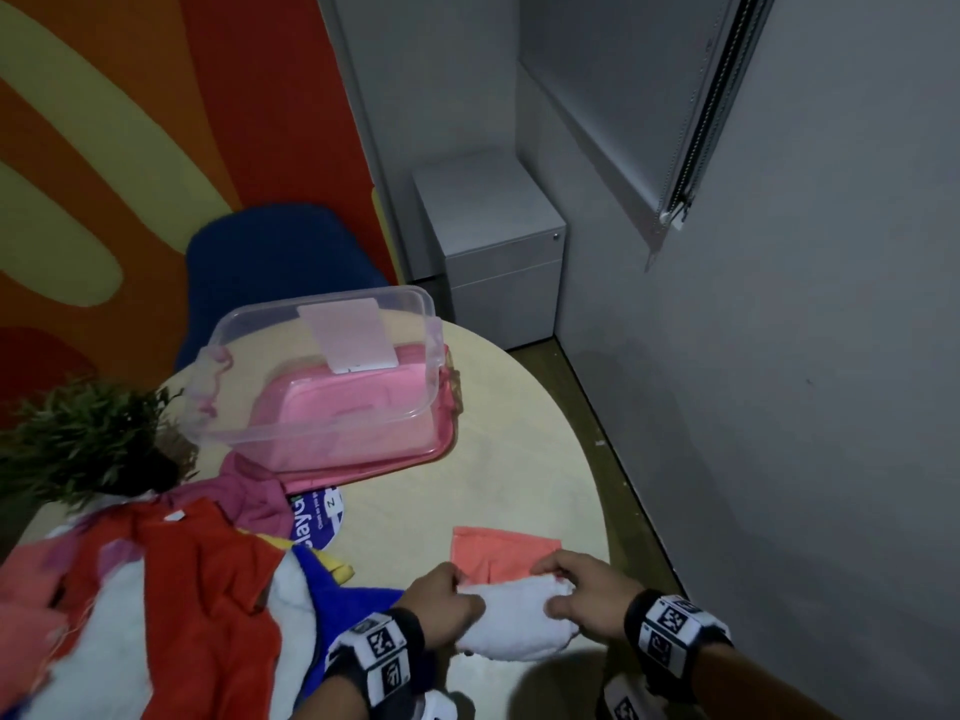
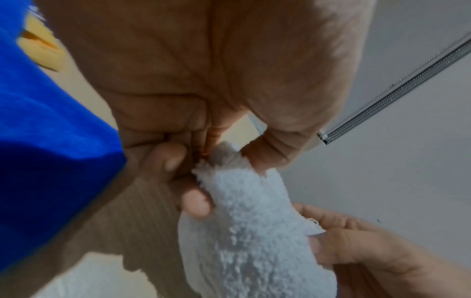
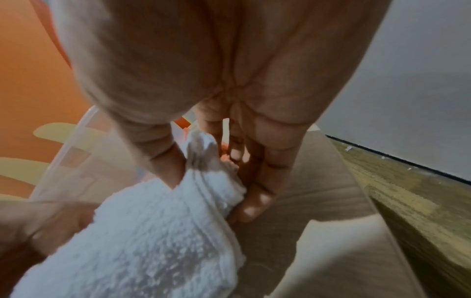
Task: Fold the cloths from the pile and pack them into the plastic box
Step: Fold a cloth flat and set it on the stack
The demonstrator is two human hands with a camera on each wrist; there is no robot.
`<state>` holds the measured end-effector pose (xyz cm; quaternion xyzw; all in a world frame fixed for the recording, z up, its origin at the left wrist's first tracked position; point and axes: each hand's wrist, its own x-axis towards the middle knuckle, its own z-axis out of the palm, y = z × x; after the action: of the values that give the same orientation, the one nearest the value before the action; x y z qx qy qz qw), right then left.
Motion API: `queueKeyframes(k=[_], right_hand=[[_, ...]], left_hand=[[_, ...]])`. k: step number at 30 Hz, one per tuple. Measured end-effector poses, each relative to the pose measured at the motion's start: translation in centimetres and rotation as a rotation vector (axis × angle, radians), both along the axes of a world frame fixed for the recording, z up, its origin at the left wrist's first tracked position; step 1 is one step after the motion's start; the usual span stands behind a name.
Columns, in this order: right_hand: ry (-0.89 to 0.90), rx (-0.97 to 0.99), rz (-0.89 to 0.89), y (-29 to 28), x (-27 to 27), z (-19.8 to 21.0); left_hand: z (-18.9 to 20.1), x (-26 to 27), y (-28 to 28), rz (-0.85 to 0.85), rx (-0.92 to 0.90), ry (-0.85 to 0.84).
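**Both hands pinching white cloth, near table edge**

Left hand (image 1: 441,602) pinches one end of the white cloth (image 1: 514,621) btwn thumb & fingertips; right hand (image 1: 584,597) pinches the opp. end, thumb on the near side, fingers curled over the far side. Cloth hangs bunched btwn them, just above the round table (image 1: 519,433). Both wrists wear marker bands.

Just beyond the hands: coral cloth (image 1: 501,556) lying flat & folded on the table, partly covered by the white one.

Pile (image 1: 171,579) sits to the left: red, white, blue, pink & yellow pieces, jumbled. Left wrist view shows blue cloth (image 2: 51,141) right beside the left hand.

Plastic box (image 1: 317,371) is at the table's far side, clear, resting on a pink lid (image 1: 415,454); pink shows through its wall, can't tell what. Plant (image 1: 88,439) at far left; blue chair (image 1: 280,267) behind the box.
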<state>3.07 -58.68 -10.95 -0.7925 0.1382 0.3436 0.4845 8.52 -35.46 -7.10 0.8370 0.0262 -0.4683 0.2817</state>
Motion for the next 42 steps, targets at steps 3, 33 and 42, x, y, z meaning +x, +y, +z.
queueKeyframes(k=[3, 33, 42], right_hand=[[-0.030, 0.007, -0.017, 0.4, -0.2, 0.2], [-0.354, -0.342, 0.024, 1.9, -2.0, 1.4], [-0.290, -0.415, 0.014, 1.1, 2.1, 0.4]], left_hand=[[0.1, -0.6, 1.2, 0.119, -0.121, -0.074], [-1.2, -1.2, 1.5, 0.041, -0.107, -0.405], [-1.3, 3.0, 0.3, -0.031, -0.086, -0.373]])
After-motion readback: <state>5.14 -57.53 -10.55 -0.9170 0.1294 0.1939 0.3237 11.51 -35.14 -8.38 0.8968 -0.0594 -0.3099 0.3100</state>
